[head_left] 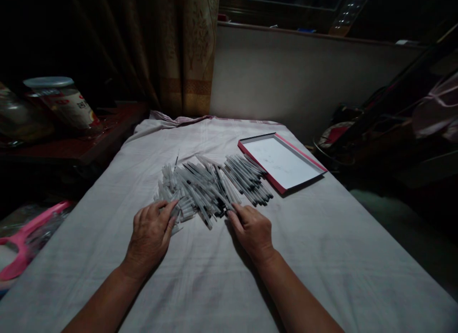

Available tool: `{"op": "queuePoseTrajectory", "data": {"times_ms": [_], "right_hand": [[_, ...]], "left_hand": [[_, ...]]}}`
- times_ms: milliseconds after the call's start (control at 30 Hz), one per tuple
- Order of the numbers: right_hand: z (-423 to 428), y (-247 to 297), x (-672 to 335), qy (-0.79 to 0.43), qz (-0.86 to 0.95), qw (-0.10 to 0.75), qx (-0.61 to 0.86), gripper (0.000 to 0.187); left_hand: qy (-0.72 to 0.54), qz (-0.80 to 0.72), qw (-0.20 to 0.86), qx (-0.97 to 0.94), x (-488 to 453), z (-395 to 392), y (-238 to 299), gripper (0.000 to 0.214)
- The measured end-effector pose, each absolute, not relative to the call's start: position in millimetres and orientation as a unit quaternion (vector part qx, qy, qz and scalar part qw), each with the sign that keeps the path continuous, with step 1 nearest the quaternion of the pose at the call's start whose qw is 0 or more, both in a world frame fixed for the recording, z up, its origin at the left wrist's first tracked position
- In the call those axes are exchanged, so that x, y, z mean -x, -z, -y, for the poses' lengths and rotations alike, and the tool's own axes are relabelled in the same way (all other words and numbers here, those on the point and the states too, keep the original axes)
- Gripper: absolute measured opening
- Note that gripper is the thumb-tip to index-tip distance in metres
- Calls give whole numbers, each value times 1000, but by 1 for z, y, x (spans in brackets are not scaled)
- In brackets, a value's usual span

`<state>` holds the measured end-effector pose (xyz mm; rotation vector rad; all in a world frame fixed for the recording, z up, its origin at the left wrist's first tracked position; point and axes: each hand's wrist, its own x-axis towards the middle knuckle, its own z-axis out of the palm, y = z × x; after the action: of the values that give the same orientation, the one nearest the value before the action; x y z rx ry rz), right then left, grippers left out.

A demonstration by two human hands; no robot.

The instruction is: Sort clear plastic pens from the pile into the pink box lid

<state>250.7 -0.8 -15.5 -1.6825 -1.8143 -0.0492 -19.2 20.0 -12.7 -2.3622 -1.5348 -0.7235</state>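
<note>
A loose heap of clear pens [203,182] with dark tips lies in the middle of the white cloth. At its left side are several small clear pieces that look like pen caps [166,180]. My left hand [150,230] is at the near left edge of these pieces, thumb and fingers closed together; what is between them is too small to make out. At the near right edge of the heap, my right hand [253,228] pinches the end of a pen [222,197]. More pens lie side by side in a neater group [246,178] on the right.
A shallow red-edged box lid [281,187] with a white inside rests right of the pens. Left of the covered surface, a dark red table [93,149] bears a lidded plastic jar [67,104]. A pink plastic object [26,233] is at the lower left, and a curtain [195,51] hangs behind.
</note>
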Motion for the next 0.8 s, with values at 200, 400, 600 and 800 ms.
{"op": "queuePoseTrajectory", "data": {"times_ms": [200,400,600,800], "right_hand": [[4,12,-249,2,709,291,642,28],[-23,-1,-278,27,663,263,700,24],[-51,-19,-281,9,679,77,730,23],[-68,-36,-265,-18,672,4,740,22]], "left_hand": [[264,511,103,812,18,-21,13,35],[284,506,64,812,20,-23,16,34],[293,490,42,820,23,-24,18,33],[288,489,27,823,22,-23,17,31]]}}
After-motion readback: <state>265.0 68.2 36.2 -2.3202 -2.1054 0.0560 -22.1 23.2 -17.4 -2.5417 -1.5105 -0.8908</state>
